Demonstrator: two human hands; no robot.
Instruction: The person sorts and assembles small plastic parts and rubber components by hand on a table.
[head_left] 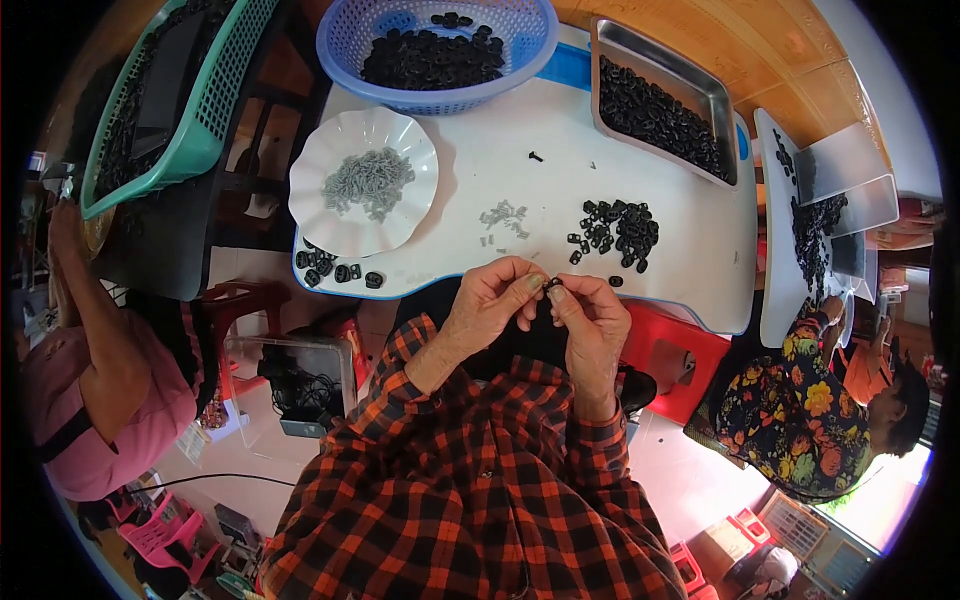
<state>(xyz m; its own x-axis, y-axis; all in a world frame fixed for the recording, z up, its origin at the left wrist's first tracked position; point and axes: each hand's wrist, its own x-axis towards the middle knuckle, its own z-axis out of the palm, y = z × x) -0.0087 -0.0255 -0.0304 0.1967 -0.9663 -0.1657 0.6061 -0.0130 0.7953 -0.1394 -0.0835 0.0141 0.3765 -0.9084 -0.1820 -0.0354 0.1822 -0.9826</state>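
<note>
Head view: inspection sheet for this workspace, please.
Surface: white tabletop, blue-edged.
Job's things: small black plastic part pinched between both hands; black parts pile; white scalloped plate of grey clips.
Clutter: blue basket, metal tray, teal basket, all holding black parts.
Grips: left hand and right hand closed on the part.
Cables: black cords in a clear box.
Surroundings: seated persons either side.

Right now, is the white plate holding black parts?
No, the white plate holds a heap of small grey pieces; a few black parts lie on the table beside its rim.
</note>
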